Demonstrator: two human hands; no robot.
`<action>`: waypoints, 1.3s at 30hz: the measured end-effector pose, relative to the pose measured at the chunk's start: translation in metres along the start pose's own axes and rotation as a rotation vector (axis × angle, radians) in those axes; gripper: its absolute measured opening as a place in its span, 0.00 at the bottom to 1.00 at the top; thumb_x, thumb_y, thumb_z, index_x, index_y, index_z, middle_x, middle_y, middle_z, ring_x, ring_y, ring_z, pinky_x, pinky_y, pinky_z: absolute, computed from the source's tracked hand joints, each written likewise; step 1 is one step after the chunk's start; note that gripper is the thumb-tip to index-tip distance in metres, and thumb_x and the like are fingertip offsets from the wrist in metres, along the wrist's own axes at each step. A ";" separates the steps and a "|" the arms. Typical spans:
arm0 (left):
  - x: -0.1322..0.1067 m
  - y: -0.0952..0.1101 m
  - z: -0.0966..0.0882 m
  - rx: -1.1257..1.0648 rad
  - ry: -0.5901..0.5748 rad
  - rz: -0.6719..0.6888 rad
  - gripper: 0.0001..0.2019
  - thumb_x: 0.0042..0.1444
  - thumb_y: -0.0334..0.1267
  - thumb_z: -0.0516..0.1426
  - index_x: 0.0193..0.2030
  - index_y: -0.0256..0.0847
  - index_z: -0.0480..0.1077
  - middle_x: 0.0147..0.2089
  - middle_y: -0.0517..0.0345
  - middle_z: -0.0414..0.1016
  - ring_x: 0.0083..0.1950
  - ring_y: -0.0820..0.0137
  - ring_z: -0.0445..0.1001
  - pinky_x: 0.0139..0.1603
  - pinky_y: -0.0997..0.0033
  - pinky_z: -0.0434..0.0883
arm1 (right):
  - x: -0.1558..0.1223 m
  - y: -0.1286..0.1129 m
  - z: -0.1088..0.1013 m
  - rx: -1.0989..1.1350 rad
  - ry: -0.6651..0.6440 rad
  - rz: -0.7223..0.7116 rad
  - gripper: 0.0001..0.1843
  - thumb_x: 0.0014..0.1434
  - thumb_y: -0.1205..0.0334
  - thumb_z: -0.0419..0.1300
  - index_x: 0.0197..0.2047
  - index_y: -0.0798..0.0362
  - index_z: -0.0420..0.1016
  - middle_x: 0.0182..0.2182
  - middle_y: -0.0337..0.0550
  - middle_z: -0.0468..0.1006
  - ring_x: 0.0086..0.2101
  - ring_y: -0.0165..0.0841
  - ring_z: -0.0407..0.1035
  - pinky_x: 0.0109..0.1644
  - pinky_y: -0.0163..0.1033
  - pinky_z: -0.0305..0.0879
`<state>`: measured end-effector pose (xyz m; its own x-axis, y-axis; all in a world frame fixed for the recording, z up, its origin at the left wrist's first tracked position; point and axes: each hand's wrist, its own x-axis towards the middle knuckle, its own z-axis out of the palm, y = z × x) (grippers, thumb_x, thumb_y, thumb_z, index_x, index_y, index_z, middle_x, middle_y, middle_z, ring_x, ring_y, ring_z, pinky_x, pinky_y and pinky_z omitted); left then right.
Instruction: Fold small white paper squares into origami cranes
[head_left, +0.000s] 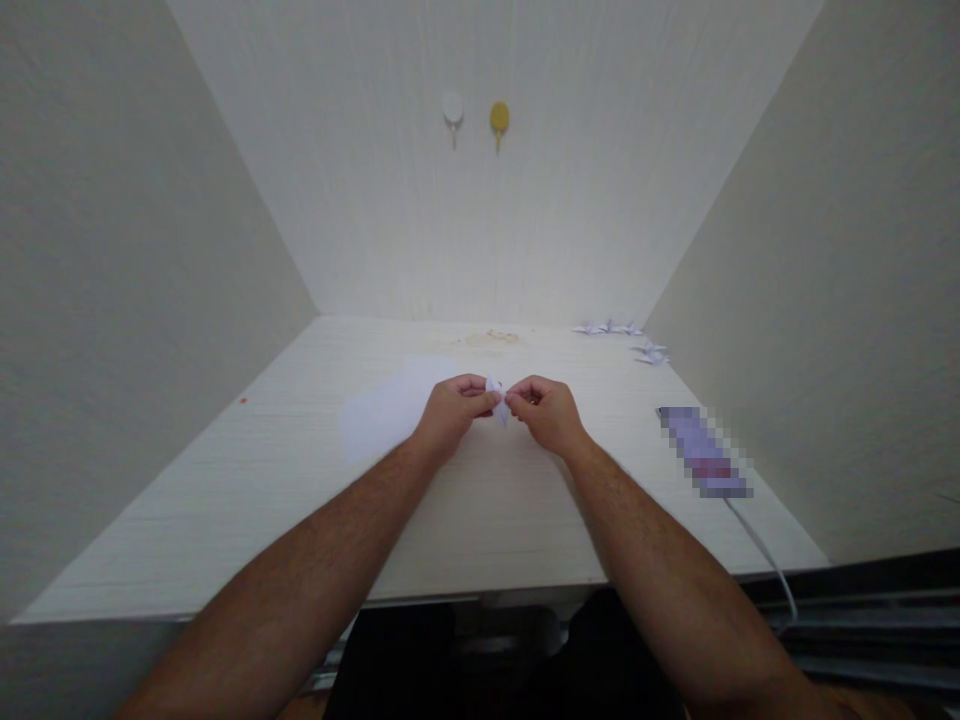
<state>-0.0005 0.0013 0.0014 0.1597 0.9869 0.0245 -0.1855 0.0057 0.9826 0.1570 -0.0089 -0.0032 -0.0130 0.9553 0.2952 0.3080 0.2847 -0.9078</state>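
Observation:
A small folded piece of white paper (497, 402) is held up over the middle of the table, between my two hands. My left hand (459, 408) pinches its left side between thumb and fingers. On the other side, my right hand (546, 408) has thumb and forefinger pinched at the paper's right edge. The exact folds are too small to make out. Under and beside my left hand lies a flat white paper sheet (386, 405), partly covered by the hand and forearm.
Several folded paper cranes (609, 328) stand at the table's back right corner, with more folded paper (651, 354) just nearer. A blurred-out phone (703, 452) with a white cable (765, 555) lies at right. Walls enclose the table (262, 500). Two hooks (499, 118) hang behind.

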 end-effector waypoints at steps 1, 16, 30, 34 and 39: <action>0.000 0.001 -0.001 0.048 -0.014 -0.002 0.14 0.38 0.41 0.68 0.31 0.35 0.75 0.30 0.55 0.77 0.30 0.72 0.73 0.35 0.71 0.71 | 0.001 0.001 -0.001 -0.021 0.007 -0.010 0.09 0.51 0.57 0.62 0.27 0.54 0.73 0.22 0.38 0.75 0.22 0.27 0.65 0.27 0.33 0.60; 0.000 0.004 -0.007 0.442 -0.166 -0.029 0.11 0.48 0.42 0.63 0.31 0.35 0.72 0.24 0.54 0.76 0.24 0.72 0.72 0.25 0.73 0.68 | 0.000 0.001 -0.002 -0.237 -0.055 -0.090 0.05 0.53 0.63 0.59 0.29 0.54 0.75 0.24 0.37 0.76 0.24 0.26 0.66 0.28 0.31 0.60; -0.005 0.007 0.003 0.134 -0.089 -0.146 0.10 0.46 0.39 0.63 0.30 0.33 0.71 0.26 0.48 0.79 0.29 0.64 0.79 0.31 0.67 0.76 | -0.001 0.002 0.000 -0.207 0.076 -0.169 0.04 0.51 0.63 0.61 0.28 0.53 0.78 0.22 0.37 0.76 0.23 0.28 0.66 0.27 0.32 0.60; -0.005 0.007 0.004 0.126 -0.054 -0.148 0.06 0.46 0.36 0.61 0.28 0.35 0.70 0.24 0.49 0.78 0.27 0.65 0.79 0.29 0.68 0.76 | -0.001 0.003 0.000 -0.317 0.104 -0.342 0.06 0.52 0.68 0.59 0.30 0.51 0.78 0.26 0.39 0.78 0.27 0.30 0.69 0.33 0.34 0.64; -0.005 0.008 0.006 0.144 -0.014 -0.171 0.05 0.45 0.35 0.59 0.25 0.35 0.69 0.21 0.51 0.76 0.24 0.66 0.77 0.26 0.70 0.74 | -0.002 0.006 -0.002 -0.403 0.028 -0.502 0.08 0.56 0.68 0.57 0.30 0.51 0.78 0.28 0.41 0.79 0.31 0.31 0.71 0.35 0.34 0.64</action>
<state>0.0029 -0.0048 0.0103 0.1904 0.9712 -0.1431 -0.0148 0.1485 0.9888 0.1606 -0.0091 -0.0084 -0.2252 0.7098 0.6674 0.6039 0.6392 -0.4761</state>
